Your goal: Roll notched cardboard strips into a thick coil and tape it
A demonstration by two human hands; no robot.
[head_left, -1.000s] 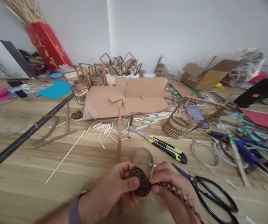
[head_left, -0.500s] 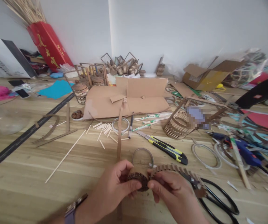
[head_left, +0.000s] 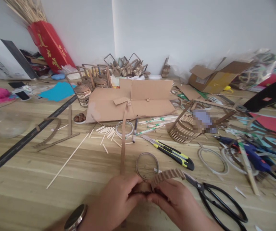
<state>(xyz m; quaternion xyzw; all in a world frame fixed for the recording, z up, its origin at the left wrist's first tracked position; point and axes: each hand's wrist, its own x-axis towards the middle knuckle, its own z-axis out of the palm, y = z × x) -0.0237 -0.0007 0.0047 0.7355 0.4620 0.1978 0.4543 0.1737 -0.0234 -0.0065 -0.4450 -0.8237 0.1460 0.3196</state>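
My left hand is closed round a small coil of rolled corrugated cardboard, mostly covered by the fingers. My right hand pinches the corrugated cardboard strip where it meets the coil, and the strip's loose end arches up to the right. Just beyond the hands lies a tape ring. Black-handled scissors rest to the right of my right hand. A yellow and black utility knife lies farther off, blade pointing left. Running away from my left hand is a long, flat cardboard strip.
Short cut sticks lie scattered ahead. A small slatted basket stands at right, near a blue glue gun. Folded cardboard lies at the middle back, with lidded baskets beside it. A bowl of brown balls sits left.
Both hands have turned inward over the coil, hiding its end face. The strip's free tail has become shorter and drawn in from the scissors. My left wrist has rotated, bringing the watch face into view.
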